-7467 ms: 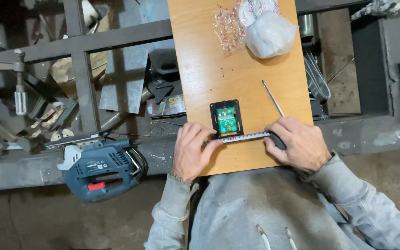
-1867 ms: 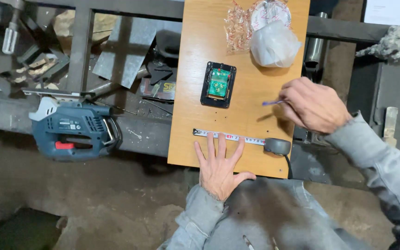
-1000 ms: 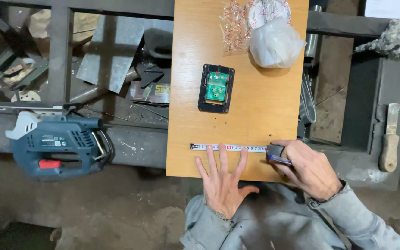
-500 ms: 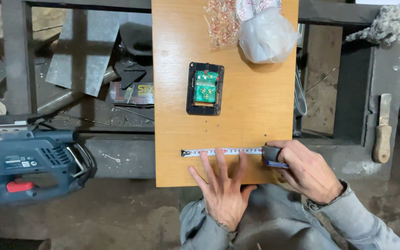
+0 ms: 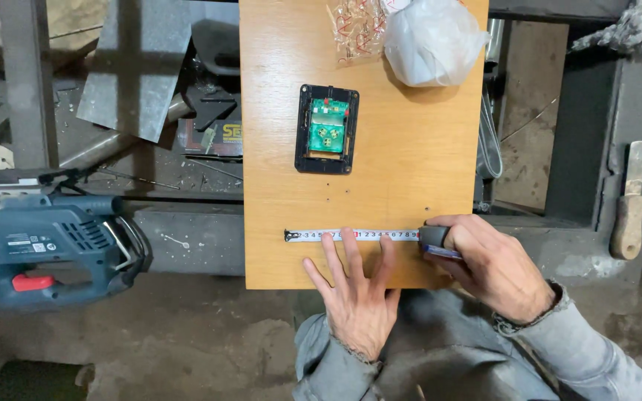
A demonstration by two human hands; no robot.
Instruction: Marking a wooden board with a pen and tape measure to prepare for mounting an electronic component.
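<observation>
**Tape stretched across the board's near end**

The left hand (image 5: 357, 301) lies flat, fingers spread, its grip released, fingertips touching the tape measure (image 5: 354, 235); the right hand (image 5: 493, 266) has its grip clenched on the tape's case at the wooden board (image 5: 410, 163)'s right edge; a black circuit module (image 5: 327, 129) lies mid-board; a plastic bag (image 5: 434, 41) lies at the far end; a blue power tool (image 5: 46, 246) rests to the left.

head view, straight down, close above wooden board (image 5: 410, 186)
</observation>
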